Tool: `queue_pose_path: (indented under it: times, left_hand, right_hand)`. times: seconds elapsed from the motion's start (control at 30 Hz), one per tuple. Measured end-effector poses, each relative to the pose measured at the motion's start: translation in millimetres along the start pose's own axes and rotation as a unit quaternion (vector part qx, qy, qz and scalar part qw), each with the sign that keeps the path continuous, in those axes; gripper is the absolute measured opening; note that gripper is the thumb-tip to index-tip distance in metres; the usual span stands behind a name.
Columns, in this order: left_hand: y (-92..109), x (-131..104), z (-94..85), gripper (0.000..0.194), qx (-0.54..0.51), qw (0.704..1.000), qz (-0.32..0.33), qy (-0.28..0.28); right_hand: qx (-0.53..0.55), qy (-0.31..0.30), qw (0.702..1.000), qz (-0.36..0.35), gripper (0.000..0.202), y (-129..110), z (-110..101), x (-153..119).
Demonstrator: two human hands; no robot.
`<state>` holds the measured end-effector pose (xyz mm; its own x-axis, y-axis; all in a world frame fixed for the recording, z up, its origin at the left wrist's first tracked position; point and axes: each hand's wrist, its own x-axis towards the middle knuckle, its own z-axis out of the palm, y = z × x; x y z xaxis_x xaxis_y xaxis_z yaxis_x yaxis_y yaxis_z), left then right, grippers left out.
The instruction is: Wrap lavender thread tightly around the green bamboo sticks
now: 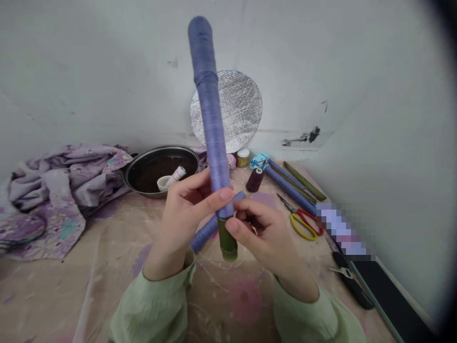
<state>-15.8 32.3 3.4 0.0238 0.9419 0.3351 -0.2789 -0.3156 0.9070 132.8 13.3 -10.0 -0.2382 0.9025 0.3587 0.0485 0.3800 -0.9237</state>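
Observation:
Held nearly upright over the table is a bamboo stick (211,114) wound closely in blue-violet thread, with only its lower end bare and green. My left hand (191,209) wraps round it near the bottom of the winding, thumb across the front. Lower down, my right hand (266,233) pinches at the edge where thread meets bare bamboo, its thumb against the stick; the other fingers curl behind. Any loose thread between those fingers is too fine to make out. Behind the hands, another blue thread-wrapped stick (205,234) lies on the table, partly hidden.
Left stand a dark pan (130,177) holding a small white cup (163,183), and crumpled floral cloth (60,190). Right are a dark thread cone (254,181), scissors (303,224), bamboo strips (303,180), a black-handled knife (352,281) and a phone-like slab (389,295). A silver disc (243,109) leans on the wall.

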Motion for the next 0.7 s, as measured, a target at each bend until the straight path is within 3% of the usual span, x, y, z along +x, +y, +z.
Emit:
queue_pose_path:
  times: [0.13,0.33,0.5,0.7]
  left_hand:
    - [-0.6,3.0,-5.4,0.02,0.005,1.0,-0.001,0.015]
    - [-3.9,4.6,-8.9,0.021,0.02,0.999,0.023,0.04]
    - [-3.7,3.8,-7.1,0.036,0.023,0.999,0.041,0.016]
    - [-3.4,3.7,-6.0,0.033,0.049,0.998,0.038,0.005]
  right_hand:
    - [-0.027,-0.012,0.999,-0.012,0.008,-1.1,-5.4,-1.2]
    - [-0.006,0.026,0.999,-0.027,0.013,0.0,-5.7,-0.9]
    - [0.021,0.061,0.997,-0.041,0.014,-0.9,-4.7,-0.1]
    - [0.033,0.074,0.996,-0.041,0.014,-2.5,-4.6,-0.5]
